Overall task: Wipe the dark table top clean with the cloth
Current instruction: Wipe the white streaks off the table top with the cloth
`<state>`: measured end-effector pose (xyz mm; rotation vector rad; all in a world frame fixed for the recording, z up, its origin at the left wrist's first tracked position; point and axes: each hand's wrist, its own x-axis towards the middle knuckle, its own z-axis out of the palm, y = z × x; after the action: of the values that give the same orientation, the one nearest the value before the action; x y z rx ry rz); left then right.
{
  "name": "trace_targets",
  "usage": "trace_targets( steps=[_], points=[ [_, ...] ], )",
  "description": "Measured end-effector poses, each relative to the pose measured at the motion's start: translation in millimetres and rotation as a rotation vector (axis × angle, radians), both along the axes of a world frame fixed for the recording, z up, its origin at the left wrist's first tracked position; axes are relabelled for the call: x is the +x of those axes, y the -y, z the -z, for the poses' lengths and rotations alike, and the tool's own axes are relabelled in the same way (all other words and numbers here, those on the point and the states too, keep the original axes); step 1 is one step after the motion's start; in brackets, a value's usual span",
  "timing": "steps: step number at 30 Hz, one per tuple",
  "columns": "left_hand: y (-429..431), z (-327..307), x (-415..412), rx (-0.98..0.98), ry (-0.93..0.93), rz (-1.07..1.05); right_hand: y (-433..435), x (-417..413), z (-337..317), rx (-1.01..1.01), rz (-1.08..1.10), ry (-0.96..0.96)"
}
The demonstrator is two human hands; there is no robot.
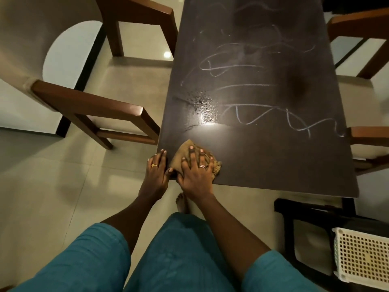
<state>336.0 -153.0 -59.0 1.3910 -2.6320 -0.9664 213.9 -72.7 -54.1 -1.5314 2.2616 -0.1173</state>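
table top (263, 157): dark, pale scribbles (252, 66) | cloth (184, 149): tan, crumpled, near corner | right hand (195, 175): fingers spread, pressing it | left hand (156, 171): fingers straight along edge, seemingly empty

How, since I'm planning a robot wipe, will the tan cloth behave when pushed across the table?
Probably floppy: the cloth lies crumpled under the right hand, so it would likely bunch rather than slide flat. It looks light, so likely needs that flat palm pressure. On the glossy table top it may glide easily, especially through the wet patch.

Tan cloth (181, 151) at near-L corner; dark table top (273, 161) scrawled, prob. damp
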Motion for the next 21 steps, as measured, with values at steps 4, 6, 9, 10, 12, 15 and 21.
trace_targets(
  steps=[4,6,9,10,12,15,21],
  points=[
    [-18,-2,-20,-0.029,0.029,0.117,-37,-39,1,0.021,0.157,-0.105],
    [-29,-1,-34,-0.041,0.037,0.218,-58,-59,-2,0.042,0.234,-0.114],
    [-49,-4,-59,-0.026,0.027,0.302,-92,-94,0,0.043,0.31,-0.114],
    [-56,-3,-67,-0.017,0.022,0.321,-105,-107,1,0.042,0.338,-0.12],
    [-67,-1,-81,-0.004,0.015,0.35,-129,-132,1,0.043,0.414,-0.131],
    [-79,0,-96,0.005,0.013,0.376,-160,-164,0,0.06,0.531,-0.194],
    [-95,-4,-108,0.01,0.009,0.388,-184,-183,3,0.079,0.728,-0.21]
  ],
)
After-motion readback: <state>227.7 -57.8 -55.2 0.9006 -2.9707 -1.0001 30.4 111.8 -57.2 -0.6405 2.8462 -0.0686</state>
